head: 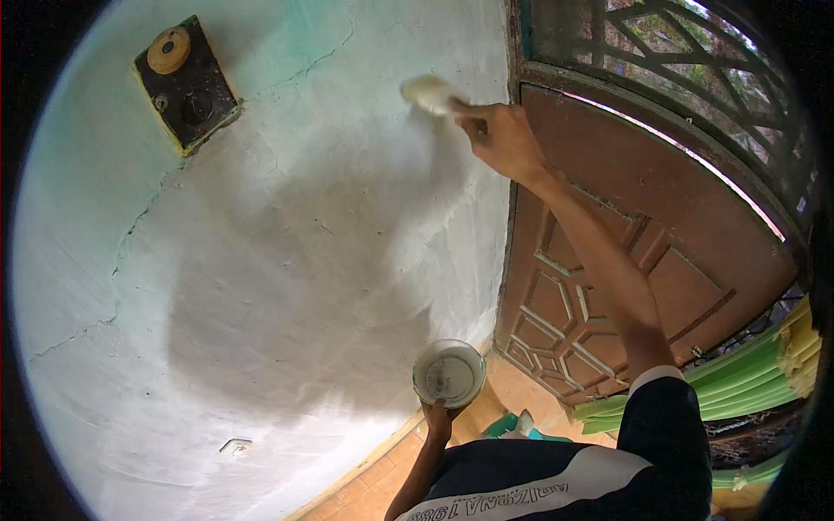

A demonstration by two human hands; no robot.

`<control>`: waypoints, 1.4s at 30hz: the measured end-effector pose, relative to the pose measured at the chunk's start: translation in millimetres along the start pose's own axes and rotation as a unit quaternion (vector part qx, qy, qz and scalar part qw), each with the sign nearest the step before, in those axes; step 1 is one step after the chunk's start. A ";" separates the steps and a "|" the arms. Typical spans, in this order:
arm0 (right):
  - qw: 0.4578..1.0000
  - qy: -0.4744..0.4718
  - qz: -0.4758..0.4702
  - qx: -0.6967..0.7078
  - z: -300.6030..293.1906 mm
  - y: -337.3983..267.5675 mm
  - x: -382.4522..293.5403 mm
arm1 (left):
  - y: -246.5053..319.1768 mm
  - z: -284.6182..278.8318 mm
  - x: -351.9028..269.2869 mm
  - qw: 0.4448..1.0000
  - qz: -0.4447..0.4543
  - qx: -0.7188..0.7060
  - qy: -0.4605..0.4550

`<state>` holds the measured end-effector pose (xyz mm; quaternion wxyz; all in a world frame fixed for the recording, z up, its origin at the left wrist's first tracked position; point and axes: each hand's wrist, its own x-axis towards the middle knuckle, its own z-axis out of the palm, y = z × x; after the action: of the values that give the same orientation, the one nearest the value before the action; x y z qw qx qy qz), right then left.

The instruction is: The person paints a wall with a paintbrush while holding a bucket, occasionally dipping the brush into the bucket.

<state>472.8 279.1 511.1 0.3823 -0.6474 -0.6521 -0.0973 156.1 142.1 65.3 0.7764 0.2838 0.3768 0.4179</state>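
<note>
My right hand (498, 140) is closed on the handle of a paintbrush (430, 94), whose pale, slightly blurred head is at the wall (339, 208) near the door frame. Low in front of my body, my left hand (440, 413) holds a round container (449, 374) by its near side. Whitish material shows inside it, with a darker patch at the bottom. The wall is white over much of its surface and pale green towards the top and left, with several cracks.
A dark switch panel (189, 88) with a round fitting is mounted at upper left. A small fitting (236, 447) sits low on the wall. To the right stand a brown panelled door (651, 189), a window grille (704, 58) and a green curtain (736, 371). Tiled floor (378, 478) lies below.
</note>
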 end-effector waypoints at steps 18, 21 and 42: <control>0.980 -0.184 0.000 -0.073 69.4 72.7 -27.4 | -12.7 -8.0 6.2 1.000 0.003 -0.011 0.011; 0.993 -0.035 -0.096 -0.063 27.8 60.5 5.9 | -15.2 -6.0 6.1 1.000 -0.006 -0.009 0.009; 0.978 -0.210 -0.015 -0.002 86.4 92.0 -61.2 | -9.7 12.9 1.7 1.000 -0.011 0.002 0.021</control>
<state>517.2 298.8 379.5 0.2343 -0.6444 -0.7271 0.0342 171.5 137.2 64.6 0.7724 0.2725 0.3972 0.4140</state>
